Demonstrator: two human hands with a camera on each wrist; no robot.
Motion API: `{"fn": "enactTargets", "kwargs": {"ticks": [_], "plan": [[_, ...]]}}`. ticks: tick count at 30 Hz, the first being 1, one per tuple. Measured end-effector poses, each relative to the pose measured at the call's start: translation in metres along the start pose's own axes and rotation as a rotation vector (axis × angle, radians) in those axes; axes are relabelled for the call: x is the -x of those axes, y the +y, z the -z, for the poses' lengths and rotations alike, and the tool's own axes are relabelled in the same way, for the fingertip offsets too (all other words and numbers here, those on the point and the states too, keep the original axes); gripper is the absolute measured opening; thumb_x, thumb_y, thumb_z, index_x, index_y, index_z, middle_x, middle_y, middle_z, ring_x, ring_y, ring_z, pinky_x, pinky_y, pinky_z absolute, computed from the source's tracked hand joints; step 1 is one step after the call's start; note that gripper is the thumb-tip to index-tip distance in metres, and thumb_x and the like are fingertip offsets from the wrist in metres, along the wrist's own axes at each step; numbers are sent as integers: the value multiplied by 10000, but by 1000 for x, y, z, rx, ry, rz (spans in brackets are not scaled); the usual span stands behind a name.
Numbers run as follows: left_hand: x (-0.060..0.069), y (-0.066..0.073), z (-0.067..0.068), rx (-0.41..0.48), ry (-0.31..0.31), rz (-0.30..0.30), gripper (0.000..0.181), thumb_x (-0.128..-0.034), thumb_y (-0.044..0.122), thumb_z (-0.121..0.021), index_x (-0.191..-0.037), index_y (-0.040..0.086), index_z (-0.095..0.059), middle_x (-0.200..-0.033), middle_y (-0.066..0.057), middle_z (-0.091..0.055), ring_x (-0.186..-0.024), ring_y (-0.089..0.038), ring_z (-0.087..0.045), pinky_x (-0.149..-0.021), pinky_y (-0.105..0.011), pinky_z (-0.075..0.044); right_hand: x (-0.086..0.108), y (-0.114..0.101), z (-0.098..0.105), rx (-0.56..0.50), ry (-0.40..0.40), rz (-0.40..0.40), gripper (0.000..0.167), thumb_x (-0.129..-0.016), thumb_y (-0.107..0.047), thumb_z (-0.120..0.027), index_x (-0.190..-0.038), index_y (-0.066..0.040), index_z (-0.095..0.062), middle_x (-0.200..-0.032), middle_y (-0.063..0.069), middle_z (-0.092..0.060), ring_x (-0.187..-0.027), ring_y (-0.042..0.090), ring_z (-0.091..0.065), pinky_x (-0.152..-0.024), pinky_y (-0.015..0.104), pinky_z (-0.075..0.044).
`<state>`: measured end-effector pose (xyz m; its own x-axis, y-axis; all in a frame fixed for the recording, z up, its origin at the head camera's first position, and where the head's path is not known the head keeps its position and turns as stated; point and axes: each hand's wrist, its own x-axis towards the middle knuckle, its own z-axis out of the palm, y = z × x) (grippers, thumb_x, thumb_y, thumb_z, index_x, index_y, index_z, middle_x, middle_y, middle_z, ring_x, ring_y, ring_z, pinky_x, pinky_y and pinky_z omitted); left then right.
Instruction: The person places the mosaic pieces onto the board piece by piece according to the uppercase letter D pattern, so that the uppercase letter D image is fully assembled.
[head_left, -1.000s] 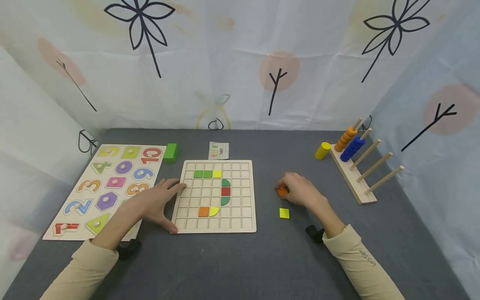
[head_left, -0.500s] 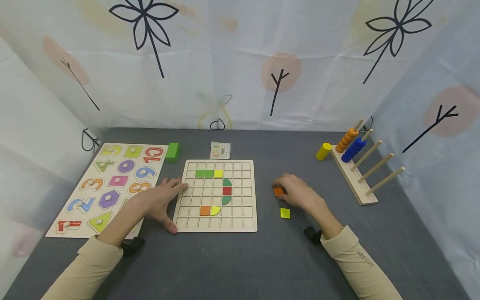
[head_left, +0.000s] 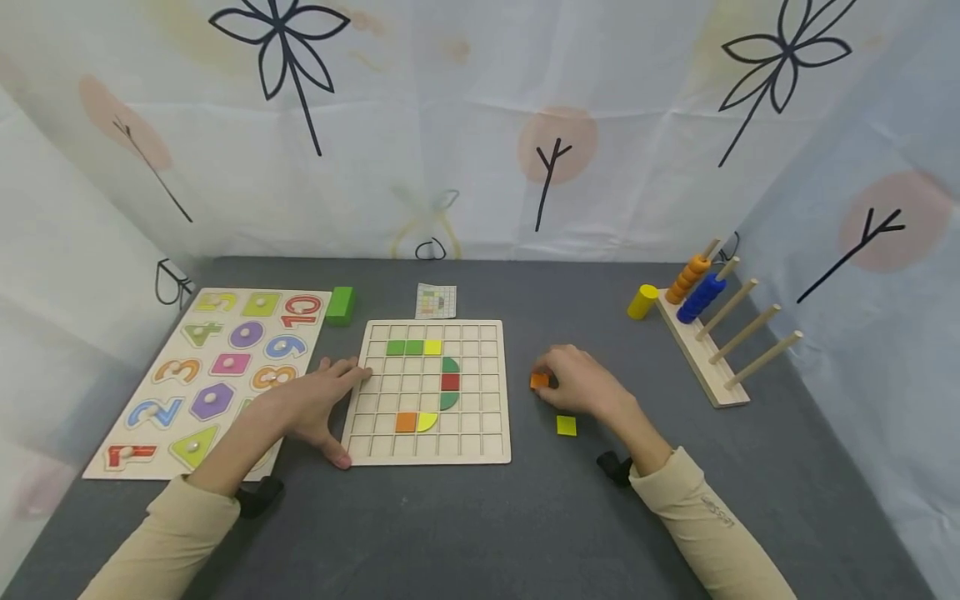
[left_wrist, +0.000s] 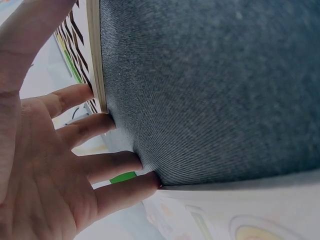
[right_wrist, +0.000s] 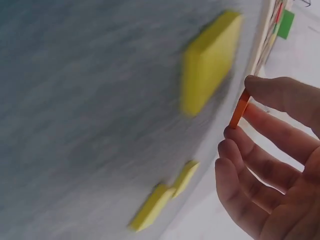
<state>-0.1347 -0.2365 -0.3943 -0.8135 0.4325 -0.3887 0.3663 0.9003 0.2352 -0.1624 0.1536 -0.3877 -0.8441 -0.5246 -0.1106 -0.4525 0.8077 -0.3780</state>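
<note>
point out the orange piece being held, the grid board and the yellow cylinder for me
Held orange piece (right_wrist: 239, 110), right wrist view: on its thin edge.
Grid board (head_left: 415, 383), head view: on a bare cell near its middle.
Yellow cylinder (head_left: 641, 305), head view: on its curved side.

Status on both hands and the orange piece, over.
Right hand pinches orange piece. Left hand touches grid board, left side. Yellow square nearby, not between piece and board.

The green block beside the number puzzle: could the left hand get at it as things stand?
Probably yes: the left hand only touches the grid board, and nothing shows between that hand and the green block.
</note>
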Motion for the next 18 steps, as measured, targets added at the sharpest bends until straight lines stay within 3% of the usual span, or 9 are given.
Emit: {"fn": "enactTargets", "kwargs": {"ticks": [8,14,18], "plan": [[0,-1,0,3,0,14,1360,-504,645,-950,-1562,44,-344,-1633,-307,-284,-1451,-665,-238,-1109,-720,-360,-19,-31,0,-22,5,78,132,-902,-89,-739,-1024,-58,-778,-993,83,-718,-799,172,-588,-652,261,-462],[-2,0,0,6,2,11,1352,-495,628,-960,-1552,43,-354,-1629,-307,-291,-1442,-676,-240,-1111,-719,-357,-35,-59,-6,-10,-26,77,256,-899,-120,-746,-1146,-60,-768,-1112,91,-732,-900,183,-623,-698,286,-499],[-1,-1,-1,2,6,10,1363,-485,640,-956,-1550,41,-354,-1626,-306,-294,-1439,-682,-236,-1112,-724,-351,-44,-75,-12,-22,-29,135,242,-905,-139,-748,-1135,-70,-776,-1078,77,-729,-903,177,-629,-731,304,-524]]}}
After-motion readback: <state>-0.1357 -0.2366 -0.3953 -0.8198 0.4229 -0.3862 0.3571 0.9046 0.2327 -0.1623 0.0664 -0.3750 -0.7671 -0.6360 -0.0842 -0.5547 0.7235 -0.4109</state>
